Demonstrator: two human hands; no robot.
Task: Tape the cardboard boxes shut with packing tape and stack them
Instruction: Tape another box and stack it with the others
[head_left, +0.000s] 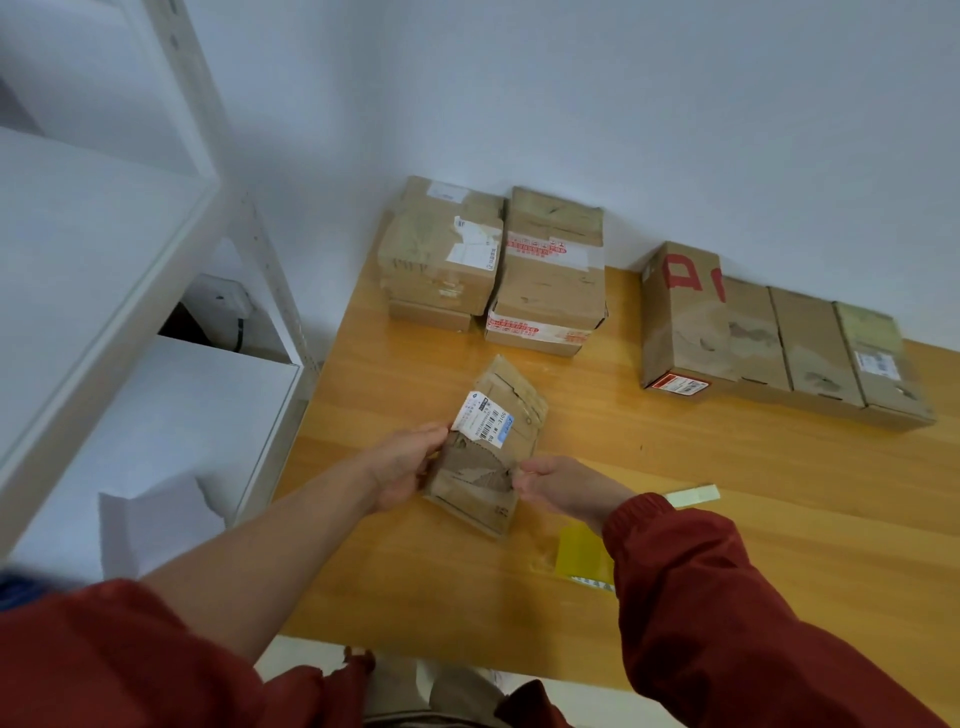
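Orange-brown wood forms the table, which is set against a pale wall. Over its near left part a small cardboard box is held between both hands. The left hand is wrapped round the box's left edge, with the fingers curled and the thumb laid beside a white barcode label. The right hand is closed on the right edge, the fingertips pinched against the torn brown face. Whether the box's near end rests on the wood cannot be told. A red sleeve is worn on the right arm, while the left forearm is bared.

Just beside the right wrist a yellow sheet is laid flat, and a pale strip is seen a little farther right. Toward the far edge two stacks of boxes are placed side by side near the wall, the right one banded with red-printed tape. Well apart to the right, a row of boxes is lined up, touching one another. White shelving is stood at the table's left.
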